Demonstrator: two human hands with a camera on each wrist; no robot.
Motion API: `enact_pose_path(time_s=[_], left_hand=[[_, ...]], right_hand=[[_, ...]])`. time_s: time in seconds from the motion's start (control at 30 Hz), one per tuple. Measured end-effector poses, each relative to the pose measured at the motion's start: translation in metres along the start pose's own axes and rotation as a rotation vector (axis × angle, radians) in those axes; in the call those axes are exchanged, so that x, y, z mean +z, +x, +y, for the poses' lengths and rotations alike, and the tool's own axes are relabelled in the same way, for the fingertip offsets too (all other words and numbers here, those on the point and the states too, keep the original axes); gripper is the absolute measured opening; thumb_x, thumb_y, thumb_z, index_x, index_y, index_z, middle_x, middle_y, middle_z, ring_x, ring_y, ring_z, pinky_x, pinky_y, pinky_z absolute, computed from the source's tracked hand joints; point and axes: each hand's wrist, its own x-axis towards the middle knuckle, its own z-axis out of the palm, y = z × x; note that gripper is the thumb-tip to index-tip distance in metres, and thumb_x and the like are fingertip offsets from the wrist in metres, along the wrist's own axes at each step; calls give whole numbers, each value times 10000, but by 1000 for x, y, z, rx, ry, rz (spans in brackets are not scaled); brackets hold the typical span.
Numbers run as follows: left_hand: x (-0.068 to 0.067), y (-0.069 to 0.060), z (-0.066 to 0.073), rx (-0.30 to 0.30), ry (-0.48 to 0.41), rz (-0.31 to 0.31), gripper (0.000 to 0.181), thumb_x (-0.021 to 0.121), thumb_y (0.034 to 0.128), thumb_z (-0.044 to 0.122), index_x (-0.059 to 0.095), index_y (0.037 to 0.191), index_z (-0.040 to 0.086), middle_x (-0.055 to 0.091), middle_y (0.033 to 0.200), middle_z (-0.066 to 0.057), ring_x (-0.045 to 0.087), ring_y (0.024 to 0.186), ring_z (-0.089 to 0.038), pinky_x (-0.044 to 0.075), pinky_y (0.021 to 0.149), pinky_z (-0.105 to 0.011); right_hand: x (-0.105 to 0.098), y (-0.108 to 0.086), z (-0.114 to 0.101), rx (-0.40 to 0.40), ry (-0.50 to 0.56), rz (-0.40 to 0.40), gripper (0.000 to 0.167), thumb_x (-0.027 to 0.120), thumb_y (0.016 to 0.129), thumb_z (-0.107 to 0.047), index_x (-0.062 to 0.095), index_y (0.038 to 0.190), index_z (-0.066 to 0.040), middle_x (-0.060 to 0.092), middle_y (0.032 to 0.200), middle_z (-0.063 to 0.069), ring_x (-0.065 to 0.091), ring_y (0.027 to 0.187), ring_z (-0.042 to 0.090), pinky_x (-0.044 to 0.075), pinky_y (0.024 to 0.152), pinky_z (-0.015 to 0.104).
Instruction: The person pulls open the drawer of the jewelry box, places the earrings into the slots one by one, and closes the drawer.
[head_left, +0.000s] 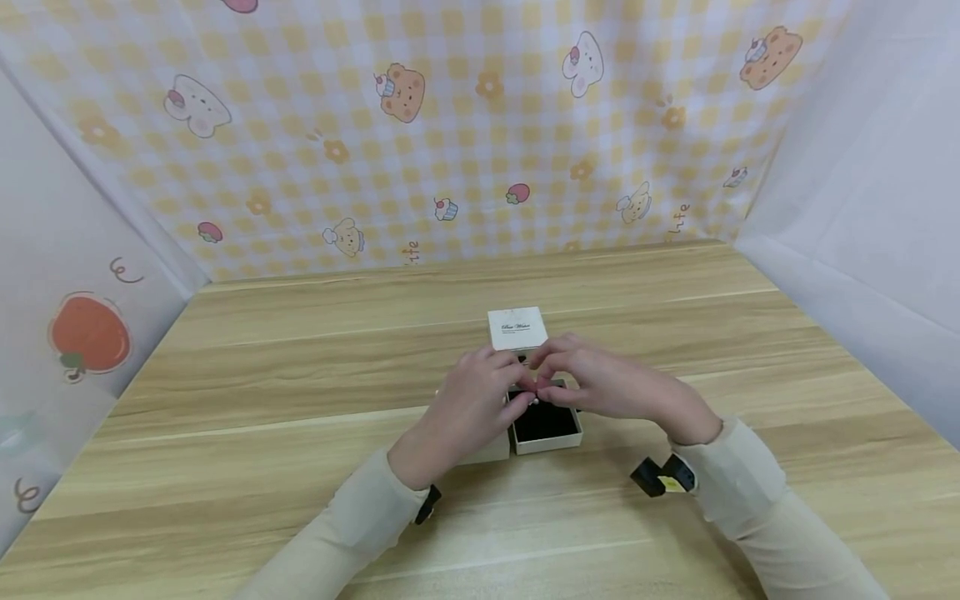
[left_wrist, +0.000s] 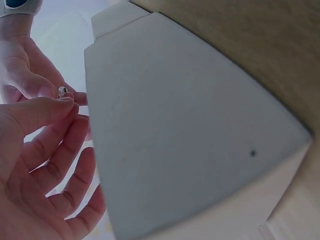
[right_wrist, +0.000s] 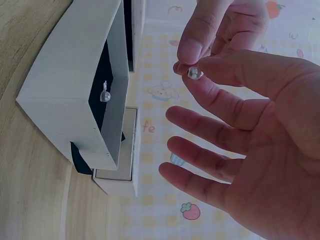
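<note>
Above an open white jewellery box (head_left: 547,447) with a black lining, both hands meet fingertip to fingertip. My left hand (head_left: 471,400) pinches a small earring with a shiny round bead (right_wrist: 194,73) between thumb and index finger. From the other side, my right hand (head_left: 600,379) pinches the same earring with thumb and index finger, its other fingers spread in the right wrist view. Fingertips partly cover the earring, so its post and back are hidden. A second beaded earring (right_wrist: 105,95) sits against the black lining inside the box.
Behind the open box stands a white box piece (head_left: 517,327) with printed lettering. Another pale box part (head_left: 491,452) lies left of it, mostly behind the left hand. A black tab (right_wrist: 80,161) sticks out of the box. The wooden table (head_left: 262,358) meets a checked cloth backdrop (head_left: 465,150).
</note>
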Motion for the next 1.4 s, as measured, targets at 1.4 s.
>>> enact_pose_path(time_s=[1.4], left_hand=[[-6, 1, -4, -213, -252, 29, 42, 658, 840, 158, 689, 833, 130, 654, 874, 36, 560, 888, -150, 472, 822, -319]], right_hand=[[2, 1, -1, 41, 157, 174, 94, 581, 919, -183, 643, 896, -116, 541, 1215, 107, 498, 1107, 255, 459, 867, 448]])
